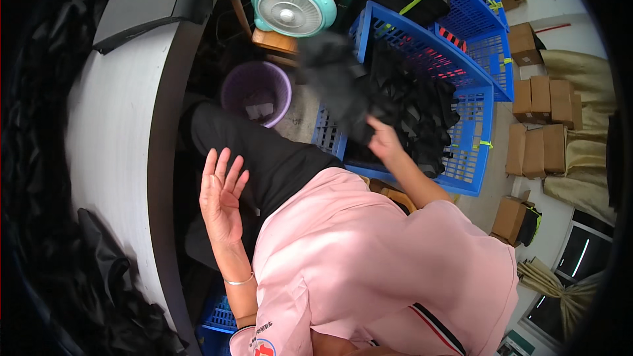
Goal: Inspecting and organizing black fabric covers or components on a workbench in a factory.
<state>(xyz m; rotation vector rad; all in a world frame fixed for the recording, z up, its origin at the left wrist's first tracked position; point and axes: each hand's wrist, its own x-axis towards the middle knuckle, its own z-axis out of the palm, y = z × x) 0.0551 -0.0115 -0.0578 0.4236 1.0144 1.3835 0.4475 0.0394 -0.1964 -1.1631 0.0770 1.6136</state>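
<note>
My right hand is closed on a piece of black fabric, which is smeared by motion and stretches up and left toward the fan. That hand is over the near left part of a blue plastic basket, where more black fabric pieces lie heaped. With its fingers stretched out and nothing in it, my left hand hovers beside the white table, above my dark trousers.
A white table runs down the left, with a black padded piece at its far end and black fabric along it. A purple bin stands below a teal fan. Cardboard boxes line the right.
</note>
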